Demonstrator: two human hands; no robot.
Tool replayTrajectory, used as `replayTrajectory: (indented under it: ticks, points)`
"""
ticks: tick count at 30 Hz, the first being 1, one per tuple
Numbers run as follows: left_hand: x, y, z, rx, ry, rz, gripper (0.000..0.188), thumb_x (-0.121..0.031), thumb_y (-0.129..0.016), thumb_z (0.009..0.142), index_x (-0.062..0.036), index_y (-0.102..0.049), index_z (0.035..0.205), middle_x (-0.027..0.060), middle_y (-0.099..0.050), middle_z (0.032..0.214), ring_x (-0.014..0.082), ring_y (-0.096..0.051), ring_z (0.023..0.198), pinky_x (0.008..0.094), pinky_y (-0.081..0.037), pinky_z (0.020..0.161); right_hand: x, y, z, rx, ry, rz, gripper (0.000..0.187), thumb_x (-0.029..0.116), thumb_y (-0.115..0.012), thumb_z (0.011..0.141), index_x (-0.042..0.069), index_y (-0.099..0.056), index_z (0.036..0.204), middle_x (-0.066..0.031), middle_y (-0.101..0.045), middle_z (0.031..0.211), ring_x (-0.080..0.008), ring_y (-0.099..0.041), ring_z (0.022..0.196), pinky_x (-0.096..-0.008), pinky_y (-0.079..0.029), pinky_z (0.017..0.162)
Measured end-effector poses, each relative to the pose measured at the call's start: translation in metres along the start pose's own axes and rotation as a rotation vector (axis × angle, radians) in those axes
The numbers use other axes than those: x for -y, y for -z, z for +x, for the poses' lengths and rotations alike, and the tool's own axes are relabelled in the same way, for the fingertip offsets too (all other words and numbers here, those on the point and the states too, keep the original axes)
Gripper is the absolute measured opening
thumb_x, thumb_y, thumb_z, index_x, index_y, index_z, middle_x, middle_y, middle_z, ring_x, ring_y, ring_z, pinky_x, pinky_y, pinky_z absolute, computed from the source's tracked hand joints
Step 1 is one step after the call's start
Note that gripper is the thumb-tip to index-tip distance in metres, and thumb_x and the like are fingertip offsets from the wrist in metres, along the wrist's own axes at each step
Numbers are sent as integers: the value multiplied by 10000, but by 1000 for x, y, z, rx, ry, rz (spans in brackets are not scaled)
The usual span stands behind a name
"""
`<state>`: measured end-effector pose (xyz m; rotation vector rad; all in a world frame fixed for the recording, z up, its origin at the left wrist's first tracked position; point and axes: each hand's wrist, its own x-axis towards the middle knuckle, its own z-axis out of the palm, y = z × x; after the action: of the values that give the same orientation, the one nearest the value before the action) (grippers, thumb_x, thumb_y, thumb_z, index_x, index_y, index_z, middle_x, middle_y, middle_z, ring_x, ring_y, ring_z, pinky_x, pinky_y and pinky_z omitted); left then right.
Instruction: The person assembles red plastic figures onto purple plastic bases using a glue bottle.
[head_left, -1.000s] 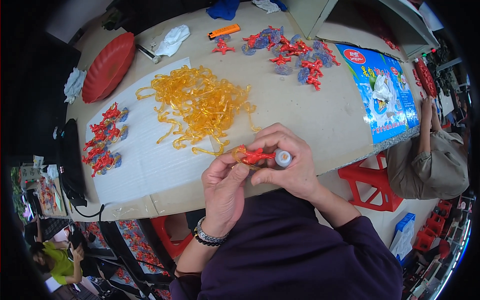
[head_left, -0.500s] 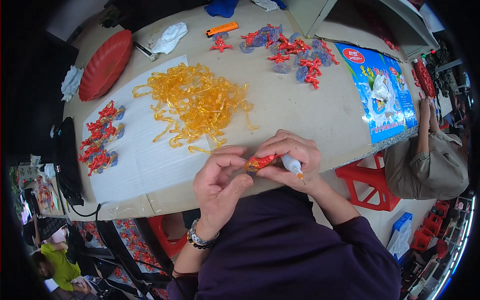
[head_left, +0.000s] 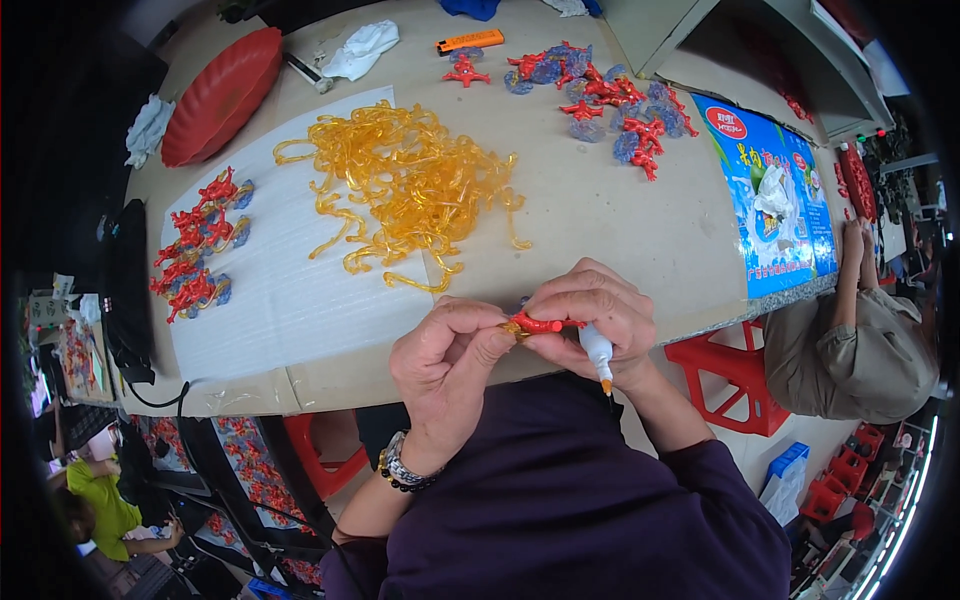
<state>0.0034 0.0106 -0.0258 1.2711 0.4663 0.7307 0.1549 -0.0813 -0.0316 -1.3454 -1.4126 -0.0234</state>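
Close to the table's near edge, a small red plastic figure [head_left: 543, 325] lies between my hands. My right hand [head_left: 612, 300] grips it, and also clasps a slim white squeeze bottle [head_left: 597, 347] with an orange tip pointing down. The thumb and forefinger of my left hand [head_left: 445, 360] pinch a clear yellow plastic piece [head_left: 516, 329] against the figure's left end; whether the two are joined is hidden by my fingers. Beyond them is a heap of curly clear yellow plastic pieces [head_left: 410, 170]. Several red figures with bluish clear parts and yellow bits [head_left: 195, 245] stand in a column at left.
More red and bluish figures [head_left: 600, 95] lie at far right, near an orange strip-like object [head_left: 470, 41]. A red tray [head_left: 222, 98] and crumpled tissue [head_left: 362, 50] are at far left. A blue printed sheet [head_left: 770, 200] covers the right side; another person [head_left: 850, 340] sits beyond.
My left fingertips have closed from a looser hold into a pinch on the yellow piece. The red figure has turned in my right hand, and the whole view has shifted slightly.
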Motion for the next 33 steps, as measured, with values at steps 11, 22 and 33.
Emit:
replayTrajectory:
  ticks: [11,22,33]
  points:
    - [9,-7,-5,-39,211,-411,105,-49,-651,867,23,-632,940,76,-622,925,108,-551,804,234,-451,741,3,8,2,10,38,-10,327,42,-826,600,66,-647,873,-63,-665,788,-162,-592,592,-252,-448,500]
    - [11,-7,-8,69,236,-561,116,-58,-651,866,27,-634,943,94,-621,939,116,-552,803,243,-448,755,6,20,0,74,156,4,233,74,-792,654,57,-704,869,-95,-683,834,-189,-622,628,-258,-479,521]
    - [3,4,3,303,43,-283,72,-9,-665,836,32,-655,895,102,-631,851,145,-572,802,241,-482,719,12,26,-3,112,238,-82,278,79,-775,609,92,-717,881,-52,-685,899,-155,-596,648,-238,-474,517]
